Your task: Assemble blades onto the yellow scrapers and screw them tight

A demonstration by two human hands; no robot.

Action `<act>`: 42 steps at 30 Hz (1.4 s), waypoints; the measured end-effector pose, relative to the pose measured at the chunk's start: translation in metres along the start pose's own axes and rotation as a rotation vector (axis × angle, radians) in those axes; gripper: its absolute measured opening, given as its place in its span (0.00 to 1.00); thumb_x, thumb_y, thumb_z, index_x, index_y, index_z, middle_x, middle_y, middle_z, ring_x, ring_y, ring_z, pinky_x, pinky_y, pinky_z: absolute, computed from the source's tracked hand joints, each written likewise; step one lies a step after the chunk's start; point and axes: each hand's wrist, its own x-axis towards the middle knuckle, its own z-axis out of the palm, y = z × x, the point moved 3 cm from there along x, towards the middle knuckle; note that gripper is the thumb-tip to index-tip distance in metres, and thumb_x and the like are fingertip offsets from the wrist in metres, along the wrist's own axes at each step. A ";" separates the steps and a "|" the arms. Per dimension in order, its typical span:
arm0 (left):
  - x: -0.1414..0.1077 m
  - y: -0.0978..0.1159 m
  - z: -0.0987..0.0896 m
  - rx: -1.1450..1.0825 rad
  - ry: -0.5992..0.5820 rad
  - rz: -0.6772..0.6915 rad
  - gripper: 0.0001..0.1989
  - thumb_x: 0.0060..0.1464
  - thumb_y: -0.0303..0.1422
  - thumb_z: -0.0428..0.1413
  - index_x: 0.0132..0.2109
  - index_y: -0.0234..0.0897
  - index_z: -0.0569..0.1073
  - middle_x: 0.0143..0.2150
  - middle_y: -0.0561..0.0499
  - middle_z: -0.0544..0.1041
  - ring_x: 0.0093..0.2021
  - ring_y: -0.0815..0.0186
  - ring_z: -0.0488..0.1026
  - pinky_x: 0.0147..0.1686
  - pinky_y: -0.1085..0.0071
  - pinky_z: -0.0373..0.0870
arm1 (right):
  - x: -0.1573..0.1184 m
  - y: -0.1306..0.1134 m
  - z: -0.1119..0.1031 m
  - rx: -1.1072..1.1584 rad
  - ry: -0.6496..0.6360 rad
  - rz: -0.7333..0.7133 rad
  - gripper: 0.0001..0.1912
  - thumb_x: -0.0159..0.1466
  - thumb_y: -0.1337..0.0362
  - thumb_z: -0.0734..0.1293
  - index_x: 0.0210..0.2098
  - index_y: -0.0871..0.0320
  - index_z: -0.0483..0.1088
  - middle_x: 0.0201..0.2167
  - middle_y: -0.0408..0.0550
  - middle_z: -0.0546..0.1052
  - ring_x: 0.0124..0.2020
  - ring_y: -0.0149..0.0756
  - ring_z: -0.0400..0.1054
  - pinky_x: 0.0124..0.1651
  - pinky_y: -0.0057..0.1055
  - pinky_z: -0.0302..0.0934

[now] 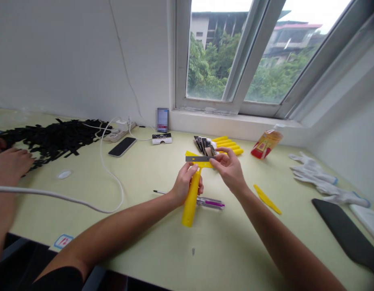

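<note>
My left hand (pixel 185 184) is closed around the neck of a yellow scraper (pixel 191 202), its handle pointing down toward me. A thin grey blade (pixel 193 159) lies across the scraper's head, pinched at its right end by my right hand (pixel 231 167). Whether the blade is fixed to the head I cannot tell. Under my left hand a screwdriver (pixel 211 203) with a clear and purple handle rests on the table. A yellow flat strip (pixel 267 199) lies right of my hands. Close to the front is a small metal piece (pixel 193 251), too small to name.
Behind my hands are several yellow-handled scrapers (pixel 229 144). A bottle (pixel 267 142), gloves (pixel 317 173) and a dark flat board (pixel 344 230) are on the right. Leftward lie a phone (pixel 122 146), a white cable (pixel 109 173), black strips (pixel 59 137) and another person's hand (pixel 15 159).
</note>
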 end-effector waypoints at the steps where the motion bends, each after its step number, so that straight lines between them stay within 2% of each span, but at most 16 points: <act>1: 0.002 0.001 -0.001 0.025 0.009 -0.003 0.18 0.57 0.49 0.54 0.39 0.39 0.60 0.20 0.58 0.68 0.16 0.67 0.69 0.15 0.75 0.64 | -0.001 -0.001 0.001 -0.027 -0.042 -0.003 0.22 0.57 0.58 0.72 0.47 0.54 0.63 0.27 0.37 0.72 0.29 0.30 0.68 0.34 0.31 0.65; 3: 0.004 0.005 -0.002 0.077 0.024 -0.011 0.22 0.56 0.52 0.55 0.38 0.37 0.62 0.21 0.56 0.69 0.16 0.67 0.70 0.14 0.76 0.64 | -0.002 -0.002 0.002 -0.090 -0.132 -0.002 0.21 0.58 0.59 0.71 0.49 0.54 0.64 0.28 0.38 0.71 0.29 0.30 0.67 0.34 0.31 0.65; 7: 0.004 0.010 -0.003 0.143 0.019 -0.008 0.23 0.55 0.52 0.57 0.39 0.34 0.66 0.29 0.52 0.73 0.15 0.70 0.70 0.11 0.77 0.62 | -0.002 -0.010 0.000 -0.210 -0.260 -0.011 0.20 0.60 0.58 0.70 0.50 0.55 0.64 0.29 0.40 0.71 0.30 0.31 0.67 0.35 0.32 0.65; 13: -0.002 0.008 0.000 0.208 -0.072 -0.022 0.20 0.57 0.49 0.57 0.37 0.34 0.67 0.27 0.55 0.71 0.13 0.71 0.69 0.09 0.77 0.60 | -0.004 -0.030 -0.002 -0.359 -0.395 -0.074 0.19 0.63 0.57 0.69 0.50 0.54 0.65 0.30 0.42 0.72 0.32 0.33 0.68 0.38 0.33 0.65; 20: -0.004 0.006 0.001 0.260 -0.066 -0.053 0.21 0.56 0.50 0.58 0.36 0.34 0.68 0.25 0.55 0.72 0.13 0.71 0.68 0.09 0.78 0.60 | -0.008 -0.041 -0.010 -0.501 -0.577 -0.057 0.17 0.66 0.58 0.65 0.54 0.52 0.63 0.28 0.39 0.72 0.30 0.32 0.68 0.35 0.31 0.64; 32: -0.004 0.007 0.001 0.294 -0.058 -0.072 0.23 0.54 0.52 0.59 0.31 0.33 0.68 0.23 0.53 0.72 0.13 0.70 0.68 0.11 0.77 0.60 | -0.009 -0.032 -0.005 -0.345 -0.585 0.021 0.23 0.66 0.58 0.64 0.59 0.53 0.59 0.29 0.40 0.68 0.31 0.32 0.66 0.35 0.30 0.64; 42: -0.003 0.007 -0.001 0.317 -0.019 -0.085 0.24 0.52 0.52 0.60 0.28 0.32 0.69 0.18 0.53 0.70 0.13 0.71 0.67 0.12 0.77 0.61 | -0.012 -0.033 0.000 -0.315 -0.571 0.072 0.22 0.66 0.57 0.64 0.58 0.55 0.59 0.28 0.39 0.67 0.29 0.32 0.64 0.31 0.29 0.62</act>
